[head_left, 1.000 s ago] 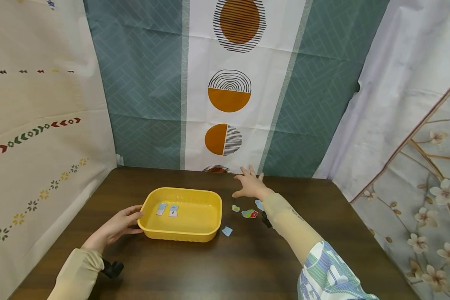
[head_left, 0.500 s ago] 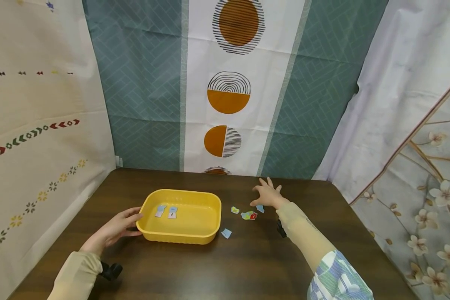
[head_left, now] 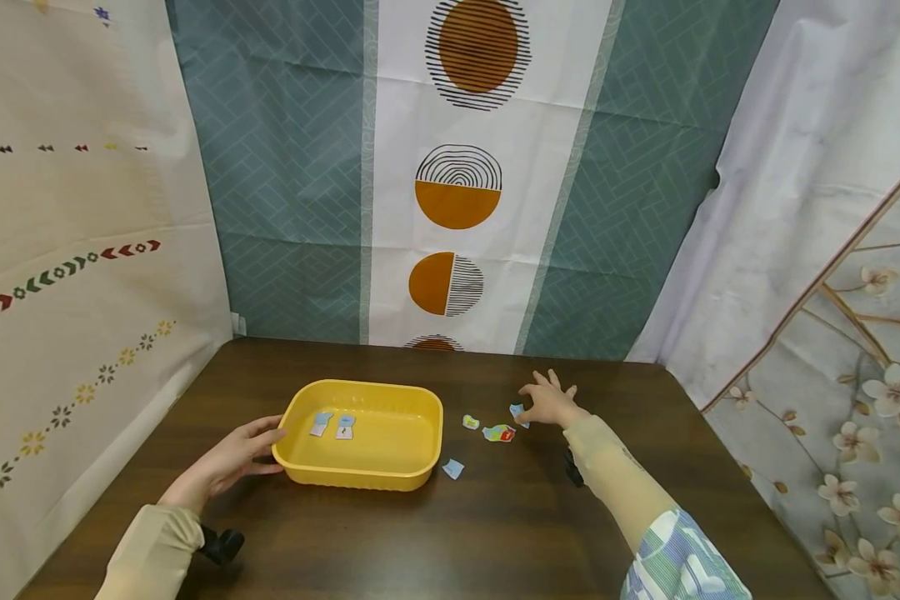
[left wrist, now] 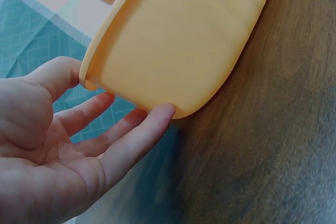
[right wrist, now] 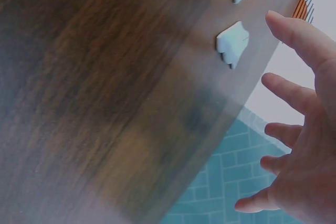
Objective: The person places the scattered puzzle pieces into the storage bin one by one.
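Note:
A yellow plastic tray point(head_left: 356, 480) sits on the dark wooden table, left of centre. My left hand point(head_left: 228, 458) holds its left end; in the left wrist view the thumb is at the rim point(left wrist: 88, 80) and the fingertips rest against the wall. Two small blue-and-pink flat pieces point(head_left: 345, 427) lie inside the tray. My right hand point(head_left: 553, 407) hovers with spread fingers right by a small light-blue piece point(head_left: 519, 412), partly covering it in the head view. In the right wrist view the hand is apart from this thin, irregular piece point(right wrist: 232, 43) and holds nothing.
Between tray and right hand lie a red-and-green flat piece point(head_left: 499, 433) and a small yellow-green one point(head_left: 470, 422). Another light-blue piece point(head_left: 453, 469) lies by the tray's right front corner. Patterned cloths point(head_left: 292, 208) hang behind the table and at both sides.
My right hand has moved right and lower, from beyond the loose pieces to beside the light-blue one. The left hand stays on the tray.

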Demonstrator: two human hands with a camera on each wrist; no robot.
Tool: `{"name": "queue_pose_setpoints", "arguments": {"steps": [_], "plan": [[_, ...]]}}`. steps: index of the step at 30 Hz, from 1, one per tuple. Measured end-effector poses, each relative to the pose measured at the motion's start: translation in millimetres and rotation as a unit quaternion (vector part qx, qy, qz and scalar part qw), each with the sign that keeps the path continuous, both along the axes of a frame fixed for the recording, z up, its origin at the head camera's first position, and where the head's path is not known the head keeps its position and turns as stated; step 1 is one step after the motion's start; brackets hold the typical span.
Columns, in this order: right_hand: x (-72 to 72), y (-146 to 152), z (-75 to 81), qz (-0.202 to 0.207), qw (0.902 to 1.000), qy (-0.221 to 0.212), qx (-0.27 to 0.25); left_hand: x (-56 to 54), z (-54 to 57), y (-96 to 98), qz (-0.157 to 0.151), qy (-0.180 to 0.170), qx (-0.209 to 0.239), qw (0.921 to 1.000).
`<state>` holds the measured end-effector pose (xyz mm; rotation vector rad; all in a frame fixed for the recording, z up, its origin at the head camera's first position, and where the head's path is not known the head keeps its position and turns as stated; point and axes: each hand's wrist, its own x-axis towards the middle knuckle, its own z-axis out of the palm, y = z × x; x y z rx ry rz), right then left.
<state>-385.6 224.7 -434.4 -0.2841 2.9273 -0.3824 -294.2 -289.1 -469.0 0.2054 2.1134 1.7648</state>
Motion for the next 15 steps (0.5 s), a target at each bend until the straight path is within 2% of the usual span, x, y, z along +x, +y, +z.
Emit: {"name": "queue_pose_setpoints", "arguments": {"steps": [15], "plan": [[-3.0,5.6,-17.0,-0.004,0.9999,-0.009,0.004,-0.2,-1.5,-0.4,0.003,0.001,0.0,1.0]]}}
